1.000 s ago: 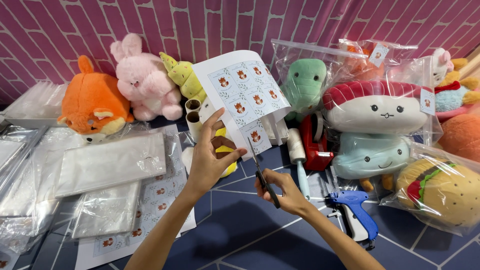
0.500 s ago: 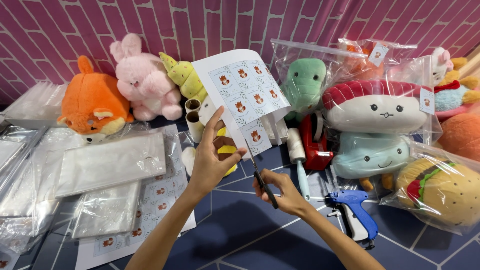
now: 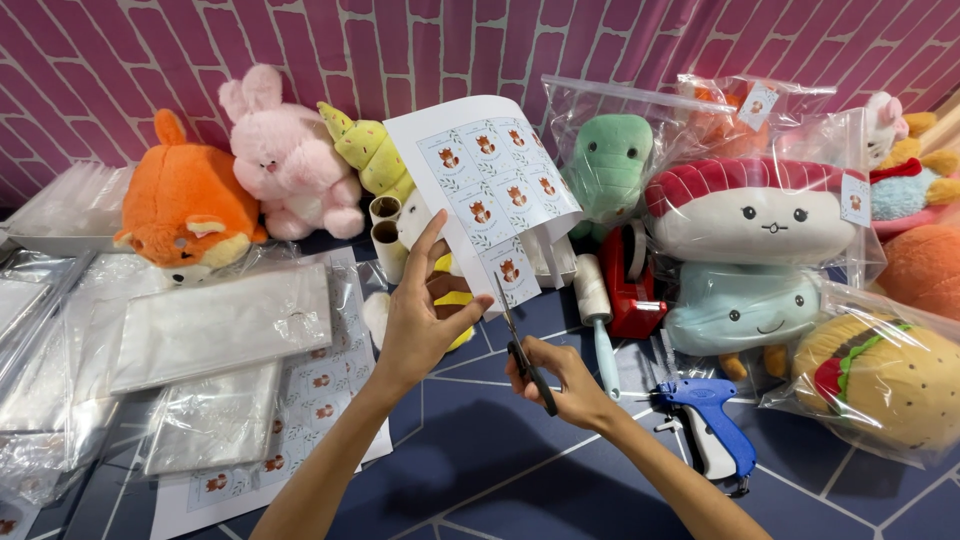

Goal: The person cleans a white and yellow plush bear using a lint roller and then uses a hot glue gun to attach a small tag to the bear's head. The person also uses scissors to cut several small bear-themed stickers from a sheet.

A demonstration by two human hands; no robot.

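Pink brick wall, scissors unmoved

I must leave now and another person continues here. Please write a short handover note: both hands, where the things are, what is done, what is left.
Left hand: holds up the sheet of fox stickers by its lower edge.
Right hand: holds the scissors, blades at the sheet's bottom edge, pointing up.
Things: more sticker sheets lie on the table at the left, under clear plastic bags. A blue tagging gun lies at the right.
Done: the sheet's lower left part looks already cut away.
Left: most stickers on the held sheet are still uncut.
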